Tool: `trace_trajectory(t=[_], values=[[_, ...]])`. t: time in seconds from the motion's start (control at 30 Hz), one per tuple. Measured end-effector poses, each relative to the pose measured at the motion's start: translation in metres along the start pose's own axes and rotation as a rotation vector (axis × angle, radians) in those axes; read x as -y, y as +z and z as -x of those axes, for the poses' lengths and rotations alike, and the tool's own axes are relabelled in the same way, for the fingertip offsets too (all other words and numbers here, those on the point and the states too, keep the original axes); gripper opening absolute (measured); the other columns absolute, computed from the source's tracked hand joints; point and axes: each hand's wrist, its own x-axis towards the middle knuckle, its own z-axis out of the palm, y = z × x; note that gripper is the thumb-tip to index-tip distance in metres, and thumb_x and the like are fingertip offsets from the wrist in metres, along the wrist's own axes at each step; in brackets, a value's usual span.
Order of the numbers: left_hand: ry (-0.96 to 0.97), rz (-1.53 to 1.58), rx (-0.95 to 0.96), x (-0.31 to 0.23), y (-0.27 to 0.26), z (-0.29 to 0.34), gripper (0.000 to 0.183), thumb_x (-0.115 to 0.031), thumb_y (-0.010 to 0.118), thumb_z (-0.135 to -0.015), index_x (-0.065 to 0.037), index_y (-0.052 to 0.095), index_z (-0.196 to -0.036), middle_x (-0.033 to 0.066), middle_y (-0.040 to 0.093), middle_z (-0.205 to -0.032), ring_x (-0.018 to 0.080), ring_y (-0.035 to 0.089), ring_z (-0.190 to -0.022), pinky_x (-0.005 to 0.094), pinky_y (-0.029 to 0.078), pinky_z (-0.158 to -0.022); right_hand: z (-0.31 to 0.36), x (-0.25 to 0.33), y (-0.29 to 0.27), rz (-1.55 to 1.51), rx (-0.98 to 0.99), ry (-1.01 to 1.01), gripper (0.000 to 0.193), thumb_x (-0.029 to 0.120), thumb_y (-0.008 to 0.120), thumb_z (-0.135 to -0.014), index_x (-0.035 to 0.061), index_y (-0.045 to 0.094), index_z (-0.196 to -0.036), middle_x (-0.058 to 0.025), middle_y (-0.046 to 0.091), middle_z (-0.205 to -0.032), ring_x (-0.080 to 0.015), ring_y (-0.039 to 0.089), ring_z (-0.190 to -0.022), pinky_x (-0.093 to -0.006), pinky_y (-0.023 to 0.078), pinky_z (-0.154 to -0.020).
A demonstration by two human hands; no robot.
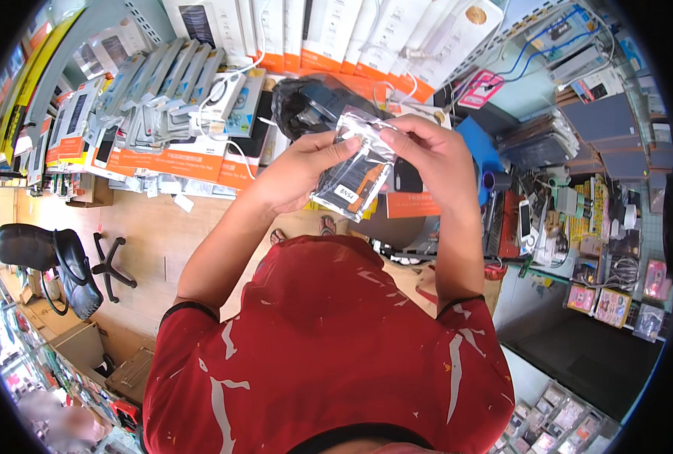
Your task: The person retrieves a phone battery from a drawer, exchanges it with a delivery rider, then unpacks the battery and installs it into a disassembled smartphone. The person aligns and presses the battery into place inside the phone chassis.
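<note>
Between my two hands, above the edge of the counter, is a shiny silver-and-clear packet [361, 160]. Through its front I see a dark flat part with an orange strip and a white label; it looks like a phone battery. My left hand [297, 168] pinches the packet's upper left side, thumb on top. On the upper right, my right hand [433, 155] grips it between thumb and curled fingers. The packet hangs tilted, its lower end towards me. Just behind it lies a crumpled black plastic bag [295, 107] with dark things in it.
Flat phone-accessory boxes [159, 72] and orange-and-white packages [234, 172] crowd the counter at left. Tall white-and-orange boxes [336, 34] stand at the back. A white cable [262, 45] trails over them. A black chair [30, 246] is at left, a white phone [525, 219] at right.
</note>
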Motion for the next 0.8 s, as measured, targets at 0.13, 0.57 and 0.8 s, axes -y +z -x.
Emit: trace_trajectory(t=[0.13, 0.57, 0.8], values=[[0.017, -0.066, -0.005, 0.008, -0.003, -0.007, 0.042, -0.03, 0.066, -0.112, 0.004, 0.067, -0.138, 0.0084, 0.076, -0.122, 0.0122, 0.072, -0.106, 0.0299, 0.059, -0.091, 0.004, -0.001, -0.01, 0.126, -0.025, 0.027, 0.021, 0.021, 0.087, -0.095, 0.0017, 0.08, -0.1, 0.0032, 0.071, -0.08, -0.0032, 0.057, -0.075, -0.0224, 0.044, -0.067], [0.502, -0.472, -0.322, -0.013, 0.023, -0.058, 0.044, -0.037, 0.075, -0.106, -0.002, 0.062, -0.083, 0.0015, 0.062, -0.077, 0.0087, 0.058, -0.072, 0.0272, 0.049, -0.068, -0.03, -0.005, 0.016, 0.772, -0.42, -0.858, 0.032, 0.011, 0.093, -0.08, 0.0065, 0.062, -0.078, -0.0058, 0.056, -0.075, -0.0259, 0.057, -0.069, -0.0367, 0.046, -0.06], [0.546, -0.731, -0.257, -0.002, -0.009, -0.069, 0.035, -0.032, 0.062, -0.115, -0.002, 0.063, -0.096, -0.0005, 0.059, -0.088, 0.0063, 0.05, -0.082, 0.0256, 0.045, -0.075, -0.032, -0.025, 0.014, 0.18, -0.165, -0.351, 0.019, 0.008, 0.084, -0.094, 0.0036, 0.066, -0.088, -0.0031, 0.068, -0.089, -0.0127, 0.062, -0.076, -0.0311, 0.05, -0.067]])
